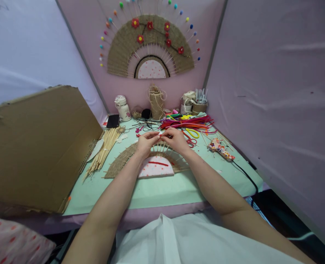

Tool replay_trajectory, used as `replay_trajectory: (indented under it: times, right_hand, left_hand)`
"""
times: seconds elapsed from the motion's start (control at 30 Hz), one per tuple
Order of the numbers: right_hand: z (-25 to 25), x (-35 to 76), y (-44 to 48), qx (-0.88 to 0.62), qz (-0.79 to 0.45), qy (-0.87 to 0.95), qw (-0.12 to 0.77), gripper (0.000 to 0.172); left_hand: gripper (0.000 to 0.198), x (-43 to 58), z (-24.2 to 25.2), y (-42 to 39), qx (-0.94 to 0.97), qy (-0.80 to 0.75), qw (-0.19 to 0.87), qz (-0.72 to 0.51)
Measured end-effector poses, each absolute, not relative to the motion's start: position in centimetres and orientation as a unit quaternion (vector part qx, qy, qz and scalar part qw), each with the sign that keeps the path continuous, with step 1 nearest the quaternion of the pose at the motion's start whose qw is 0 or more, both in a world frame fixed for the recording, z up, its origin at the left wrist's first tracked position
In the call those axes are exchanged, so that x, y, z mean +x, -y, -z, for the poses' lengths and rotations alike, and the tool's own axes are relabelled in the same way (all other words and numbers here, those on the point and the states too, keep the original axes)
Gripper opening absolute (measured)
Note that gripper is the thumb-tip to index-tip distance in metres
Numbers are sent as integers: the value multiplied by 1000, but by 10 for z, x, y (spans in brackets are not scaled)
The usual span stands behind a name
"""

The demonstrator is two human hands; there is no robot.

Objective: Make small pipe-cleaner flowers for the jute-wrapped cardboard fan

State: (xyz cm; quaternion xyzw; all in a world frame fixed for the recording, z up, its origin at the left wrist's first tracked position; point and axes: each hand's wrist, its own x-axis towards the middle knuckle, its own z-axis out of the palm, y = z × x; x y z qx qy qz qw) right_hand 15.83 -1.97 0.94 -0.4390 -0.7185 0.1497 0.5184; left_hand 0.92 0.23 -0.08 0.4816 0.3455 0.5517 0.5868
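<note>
My left hand (pixel 147 142) and my right hand (pixel 176 140) meet above the middle of a half-round woven fan (pixel 117 165). Their fingertips are pinched together around a small red and white piece (pixel 160 134), mostly covered by the fingers, so its kind is unclear. Below my hands, the fan lies on the table with its pale, red-dotted centre (pixel 148 171) toward me. A short length of red pipe cleaner (pixel 158 163) rests across that centre. Thin sticks (pixel 159 148) show between the woven band and the centre.
Pipe cleaners (pixel 187 124), scissors (pixel 191 141) and a twine spool (pixel 157 102) lie beyond my hands. A corded glue gun (pixel 220 149) is at right. Bamboo sticks (pixel 103 150) and a large cardboard sheet (pixel 41 146) occupy the left. A flower-decorated fan (pixel 118 58) hangs on the back wall.
</note>
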Motion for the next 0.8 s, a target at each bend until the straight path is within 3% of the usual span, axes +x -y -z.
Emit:
replay_trajectory:
  times: [0.4,0.63,0.8]
  right_hand:
    - [-9,158,18,-426,-169,708,538,4]
    - [-10,151,20,-390,-279,654,585,27]
    - [-15,149,26,-366,-255,686,575,22]
  left_hand:
    - [32,10,4,-4,422,-304,649,-555]
    - [34,4,5,-6,363,-236,725,-535]
    - [38,4,4,-3,379,-202,742,-515]
